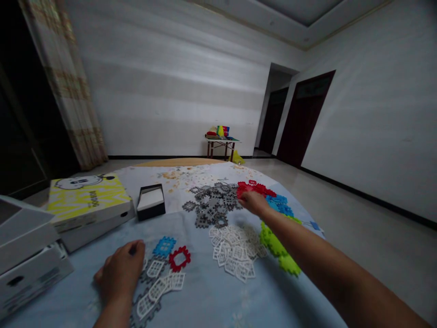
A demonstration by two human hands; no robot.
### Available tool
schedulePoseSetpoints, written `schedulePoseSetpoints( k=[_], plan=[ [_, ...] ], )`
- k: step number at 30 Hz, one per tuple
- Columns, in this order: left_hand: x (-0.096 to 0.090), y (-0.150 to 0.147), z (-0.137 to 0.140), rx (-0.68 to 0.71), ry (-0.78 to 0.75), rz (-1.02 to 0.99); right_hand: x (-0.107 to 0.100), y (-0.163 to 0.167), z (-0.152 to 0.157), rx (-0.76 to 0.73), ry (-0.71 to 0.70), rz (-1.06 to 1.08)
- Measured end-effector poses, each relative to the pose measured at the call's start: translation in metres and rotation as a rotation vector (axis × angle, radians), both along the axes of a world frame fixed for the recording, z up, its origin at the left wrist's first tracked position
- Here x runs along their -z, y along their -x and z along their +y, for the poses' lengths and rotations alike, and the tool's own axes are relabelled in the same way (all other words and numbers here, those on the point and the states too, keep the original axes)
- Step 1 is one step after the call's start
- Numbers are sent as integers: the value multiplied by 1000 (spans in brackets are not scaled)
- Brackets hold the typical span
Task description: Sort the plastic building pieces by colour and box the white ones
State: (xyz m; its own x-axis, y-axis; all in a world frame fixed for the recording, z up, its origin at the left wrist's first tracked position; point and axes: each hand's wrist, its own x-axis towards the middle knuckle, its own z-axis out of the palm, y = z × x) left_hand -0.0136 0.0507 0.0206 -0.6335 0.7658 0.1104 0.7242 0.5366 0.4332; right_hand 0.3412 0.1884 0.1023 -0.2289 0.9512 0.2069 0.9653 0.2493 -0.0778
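My right hand (pixel 253 202) reaches across the table, its fingers pinched at the edge of a red toothed building piece (pixel 243 187) by the red pile. Grey toothed pieces (pixel 211 202) lie heaped just left of it. Nearer the front, my left hand (pixel 123 269) rests curled on the cloth, and what its fingers hold, if anything, is hidden. Beside it are a blue square piece (pixel 164 246), a red piece with an open middle (pixel 179 258), and a row of white window-like lattice pieces (pixel 157 289) over grey ones.
A pile of white lattice pieces (pixel 235 250) sits mid-table, with green pieces (pixel 273 239) and blue pieces (pixel 282 205) to its right. At left stand a yellow-and-white box (pixel 90 200), a small black box (pixel 151 202) and an open white carton (pixel 30 273).
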Motion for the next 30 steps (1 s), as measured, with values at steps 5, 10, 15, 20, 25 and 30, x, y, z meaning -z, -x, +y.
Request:
schedulePoseSetpoints(
  k=[5, 10, 15, 20, 25, 30],
  plan=[
    [1, 2, 0, 4, -2, -1, -7, -31, 30, 192, -127, 77],
    [1, 1, 2, -6, -3, 13, 20, -7, 6, -34, -57, 137],
    [-1, -3, 0, -14, 4, 29, 39, 36, -39, -321, 29, 237],
    [-1, -5, -3, -4, -25, 25, 44, 73, -79, -536, 98, 319],
    [1, -4, -2, -30, -51, 6, 55, 101, -97, -623, 189, 262],
    [0, -3, -3, -38, -55, -47, 62, 121, -100, -703, 194, 106]
  ],
)
